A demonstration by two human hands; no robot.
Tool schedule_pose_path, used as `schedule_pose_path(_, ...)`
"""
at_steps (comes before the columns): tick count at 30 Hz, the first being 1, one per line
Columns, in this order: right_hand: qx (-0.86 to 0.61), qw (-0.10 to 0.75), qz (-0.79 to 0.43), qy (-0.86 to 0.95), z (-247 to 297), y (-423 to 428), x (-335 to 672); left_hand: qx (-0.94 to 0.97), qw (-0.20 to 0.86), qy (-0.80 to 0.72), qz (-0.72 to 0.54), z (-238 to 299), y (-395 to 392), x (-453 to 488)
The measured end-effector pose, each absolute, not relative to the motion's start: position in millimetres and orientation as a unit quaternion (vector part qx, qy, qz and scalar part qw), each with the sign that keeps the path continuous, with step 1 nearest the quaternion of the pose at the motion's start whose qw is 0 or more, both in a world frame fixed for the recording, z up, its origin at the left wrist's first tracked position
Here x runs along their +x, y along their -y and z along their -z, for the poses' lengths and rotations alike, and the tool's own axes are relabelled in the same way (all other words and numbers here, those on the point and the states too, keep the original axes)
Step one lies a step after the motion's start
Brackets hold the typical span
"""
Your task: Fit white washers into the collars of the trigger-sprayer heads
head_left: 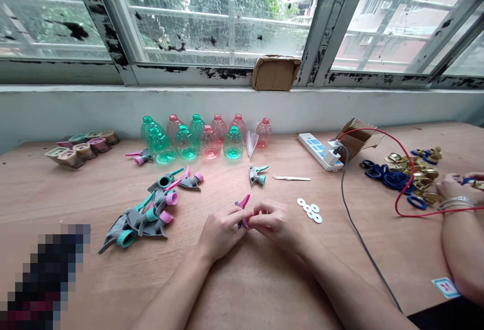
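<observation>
1. Left hand point(224, 229): closed on grey plastic spray trigger with pink lever point(244, 201), over brown wooden tabletop point(242, 289).
2. Right hand point(278, 221): fingertips at pink collar point(246, 223), can't tell grip.
3. Flat white rings point(315, 208) lie to its right.

- Front centre, above the table point(245, 294): left hand point(225, 229) and right hand point(278, 221) meet at one sprayer point(244, 201).
- Left of the hands: heap point(136, 221) of sprayers.
- Behind the hands: lone sprayer point(257, 175), tweezers point(293, 178) just to its right.
- Right of the hands: washers point(315, 208).
- Rear centre: bottles point(188, 143) before the wall point(212, 101); bag point(251, 143) between the two rightmost.
- Rear left: containers point(83, 151), left of the bottles.
- Sill: box point(276, 74).
- Rear right: power strip point(315, 148), carton point(353, 141) behind its near end.
- Far right: rings point(395, 179) among metal parts point(423, 181), left of a co-worker's hand point(451, 189).
</observation>
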State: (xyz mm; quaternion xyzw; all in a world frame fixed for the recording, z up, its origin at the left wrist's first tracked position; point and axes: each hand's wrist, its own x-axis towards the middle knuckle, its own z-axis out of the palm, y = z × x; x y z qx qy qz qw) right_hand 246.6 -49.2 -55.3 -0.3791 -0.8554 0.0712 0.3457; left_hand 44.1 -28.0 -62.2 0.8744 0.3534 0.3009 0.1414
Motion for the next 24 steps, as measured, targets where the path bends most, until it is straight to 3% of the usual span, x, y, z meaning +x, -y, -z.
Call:
schedule_pose_path(13,-0.410,0.371,-0.096,0.827,57.1,54.2,240.1,0.882,0.101,-0.358,-0.288,62.6,30.2,44.6)
schedule_pose_path(24,-0.372,0.331,-0.084,0.863,53.7,51.3,244.9,0.889,0.106,-0.351,-0.276,63.3,30.0,44.2)
